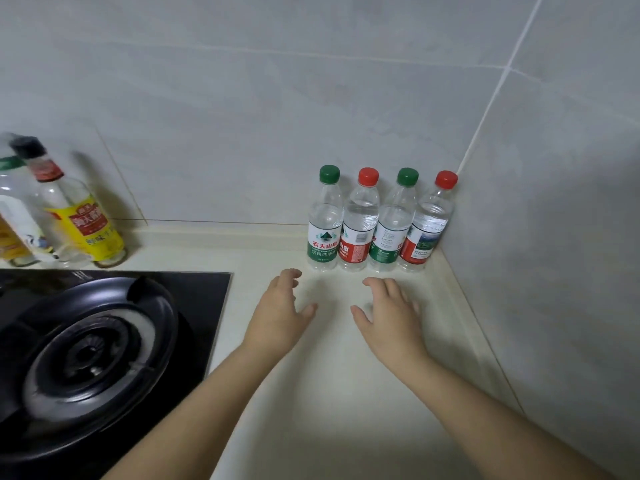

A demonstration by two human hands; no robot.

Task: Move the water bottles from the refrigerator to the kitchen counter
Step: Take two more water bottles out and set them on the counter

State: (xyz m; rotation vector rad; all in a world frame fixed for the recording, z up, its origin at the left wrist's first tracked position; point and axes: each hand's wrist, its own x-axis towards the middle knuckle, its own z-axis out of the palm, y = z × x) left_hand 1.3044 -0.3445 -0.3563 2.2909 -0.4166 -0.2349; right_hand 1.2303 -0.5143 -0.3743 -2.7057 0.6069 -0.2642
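Cream surface (311,410) fills the near ground, and two bare forearms reach across it from the bottom edge, one from the lower left and one from the lower right. They angle inward toward each other. The left hand (280,313) is palm down with its fingers loosely curled and its thumb spread to the side, holding nothing. The right hand (388,317) mirrors it, palm down, fingers relaxed and slightly bent, thumb out, also holding nothing. The two hands are near each other but apart. Whether the fingertips touch the surface cannot be told.

Left of the arms lies a black glass hob (207,299) with a round burner (90,351).

Just beyond the hands, four water bottles stand upright in a row on the surface, side by side and touching, against the back wall (242,116) of grey tile. From the left they are a green-capped bottle (323,233), a red-capped bottle (358,237), a second green-capped bottle (391,237) and a second red-capped bottle (424,237), which sits in the corner where the two walls meet.

Far left, behind the hob, stands a blurred sauce bottle (83,223) with a yellow label, with another blurred bottle (17,216) beside it at the edge.
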